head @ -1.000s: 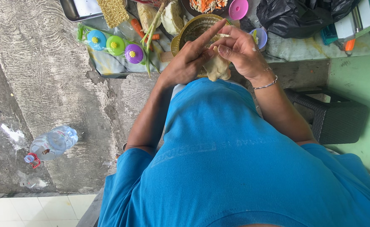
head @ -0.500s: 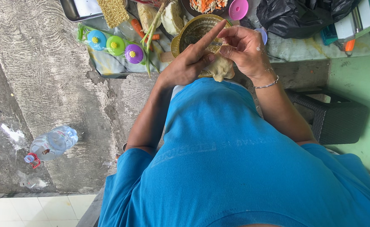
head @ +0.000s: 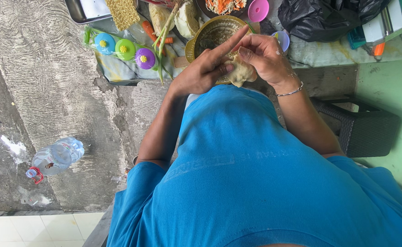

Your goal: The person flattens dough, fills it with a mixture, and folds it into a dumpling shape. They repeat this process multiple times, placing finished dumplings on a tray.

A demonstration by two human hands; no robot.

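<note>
Landmark: the round yellow-green plastic colander (head: 210, 33), standing on the cloth-covered surface (head: 320, 51) at the top of the view.

Largest item: a crumpled black plastic bag (head: 324, 16), to the right of the colander. A clear plastic water bottle with a red cap (head: 54, 158) lies on the concrete floor, well below and left of the colander.

Left hand (head: 201, 71): in front of the colander's near rim, forefinger pointing straight out across the bowl, remaining fingers curled against the pale folded piece of dough (head: 241, 72).

Right hand (head: 265, 57): just right of the colander, fingers bent and pinching the dough's top edge.

The dough is held between both hands, clear of the surface, at the colander's near right rim.

Three small round lids, blue, green and purple (head: 125, 49), sit left of the colander.
</note>
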